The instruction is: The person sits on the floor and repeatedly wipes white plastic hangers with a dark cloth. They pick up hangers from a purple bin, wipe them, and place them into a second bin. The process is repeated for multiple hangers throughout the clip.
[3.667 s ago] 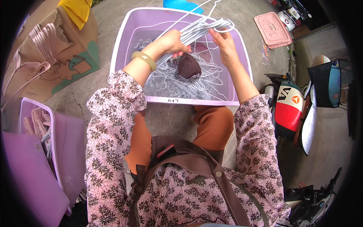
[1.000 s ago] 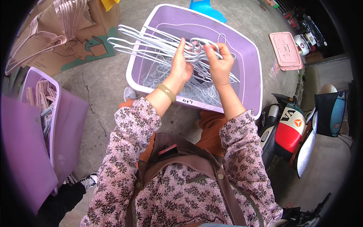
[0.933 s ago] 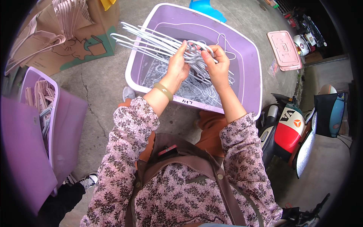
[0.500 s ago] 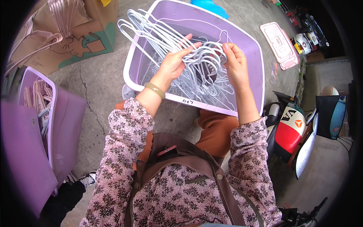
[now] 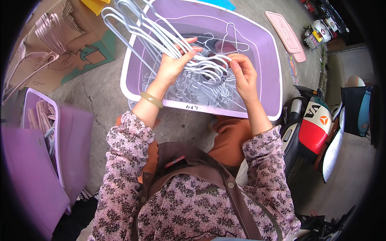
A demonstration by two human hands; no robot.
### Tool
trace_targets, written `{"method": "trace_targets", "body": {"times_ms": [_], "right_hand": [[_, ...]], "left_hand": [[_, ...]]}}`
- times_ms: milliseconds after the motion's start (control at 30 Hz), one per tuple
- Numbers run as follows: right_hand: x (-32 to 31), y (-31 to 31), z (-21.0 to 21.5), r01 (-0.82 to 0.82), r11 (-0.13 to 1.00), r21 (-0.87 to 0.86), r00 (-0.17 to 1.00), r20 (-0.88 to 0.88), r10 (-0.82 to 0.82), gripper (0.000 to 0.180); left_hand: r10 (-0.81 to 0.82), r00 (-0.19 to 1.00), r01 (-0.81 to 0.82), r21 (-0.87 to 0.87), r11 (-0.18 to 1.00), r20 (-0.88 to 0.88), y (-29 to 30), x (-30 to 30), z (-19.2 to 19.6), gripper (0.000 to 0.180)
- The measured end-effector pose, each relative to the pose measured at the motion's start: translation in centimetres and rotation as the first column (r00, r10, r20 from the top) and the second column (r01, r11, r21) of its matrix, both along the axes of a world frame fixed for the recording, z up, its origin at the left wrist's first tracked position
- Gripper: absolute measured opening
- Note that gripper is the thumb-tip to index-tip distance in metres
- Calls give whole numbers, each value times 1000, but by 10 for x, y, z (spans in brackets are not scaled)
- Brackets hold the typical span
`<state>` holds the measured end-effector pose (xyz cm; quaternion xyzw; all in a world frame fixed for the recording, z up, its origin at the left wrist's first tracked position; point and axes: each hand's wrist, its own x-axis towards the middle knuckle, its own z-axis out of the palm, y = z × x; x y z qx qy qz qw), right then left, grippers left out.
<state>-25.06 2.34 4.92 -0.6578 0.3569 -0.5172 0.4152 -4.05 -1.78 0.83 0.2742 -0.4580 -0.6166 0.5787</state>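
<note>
Above the large purple tub (image 5: pixel 268 80), my left hand (image 5: pixel 175 63) is wrapped round a bundle of whitish clothes hangers (image 5: pixel 150 29). Their wide ends fan out past the tub's left rim, while the hooks curl together toward the right. With thumb and fingers pinched, my right hand (image 5: pixel 243 71) holds the tip of one hook at the bundle's right end. More hangers (image 5: pixel 177 90) lie tangled in the tub beneath my hands. One loose hanger (image 5: pixel 234 40) leans against the far inner wall.
At the left stand a cardboard box (image 5: pixel 64 64) with pinkish hangers and another purple tub (image 5: pixel 60 132) holding more hangers. A pink lid (image 5: pixel 283 34) lies on the floor at the far right. A red-and-white scooter (image 5: pixel 313 128) is close on my right.
The bundle has shifted left with my left hand. My right hand has moved slightly left and lower and now pinches a hook tip. The loose hanger behind shows more fully.
</note>
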Motion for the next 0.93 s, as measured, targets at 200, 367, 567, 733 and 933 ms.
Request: {"method": "trace_targets", "body": {"times_ms": [200,367,567,733,933], "right_hand": [[-31,-47,-36,-194,857,478,981,103,164,34],[-63,-97,-145,114,950,291,273,-928,252,43],[-59,-106,-238,225,960,169,303,-948,96,52],[-49,-115,-187,-33,724,689,986,142,-91,23],[-41,-94,-26,-335,826,453,910,-72,408,34]], "left_hand": [[74,997,-75,27,997,29,-3,6,5,38],[70,992,-71,12,997,100,-11,2,-1,39],[65,979,-62,-20,998,195,-16,1,1,33],[89,964,-77,-56,995,251,-16,-2,-16,25],[32,950,-44,30,999,311,-16,-26,-23,22]]}}
